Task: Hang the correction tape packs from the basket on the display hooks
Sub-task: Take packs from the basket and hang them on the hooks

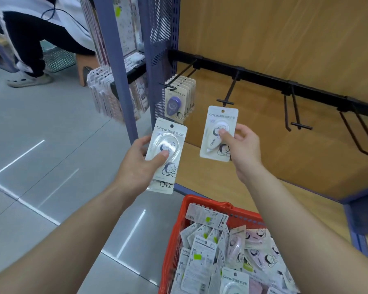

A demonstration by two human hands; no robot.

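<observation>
— What's the knack with this one?

— Get the punched hole at the top of the white card pack with the clear blister (219, 132) onto the cross-barred tip of the empty black wire hook (228, 92). The hole sits just below that tip, not on it. I'd raise the card a little, keep it square to the wire, then slide it back towards the black rail (263, 78).

— How is it held?

— The right hand (240, 145) pinches it: thumb flat on the blister, fingers curled behind the card's right edge. That's low enough to leave the hole free.

— And the other hand?

— The left hand (136, 164) grips a small stack of matching white packs (167, 153), thumb in front and fingers behind. It's left of the hook, just under the loaded hook of purple-tape packs (179, 98).

— More to come?

— Plenty, heaped in the red plastic basket (173, 236), near, on the right. The hooks further right are bare.
</observation>
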